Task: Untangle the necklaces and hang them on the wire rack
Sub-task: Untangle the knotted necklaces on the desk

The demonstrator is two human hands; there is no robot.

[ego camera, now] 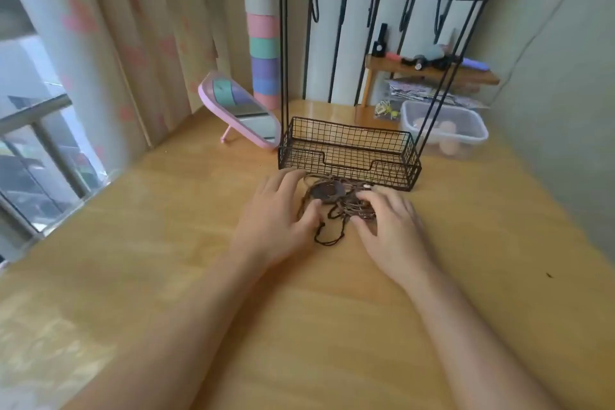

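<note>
So there was a pink mirror (239, 110) propped at the back left of the table (159, 230). Closer in, the person's left hand (279, 213) lay with loose, fairly straight fingers touching the left edge of the necklaces (332, 203), a dark tangled heap of cords sitting on the table right in front of the wire rack (349, 150) and its basket. The right hand (389, 220) curled over the heap's right side, though I honestly couldn't tell if it pinched a cord, and a clear plastic tub (466, 123) sat further back right.
</note>
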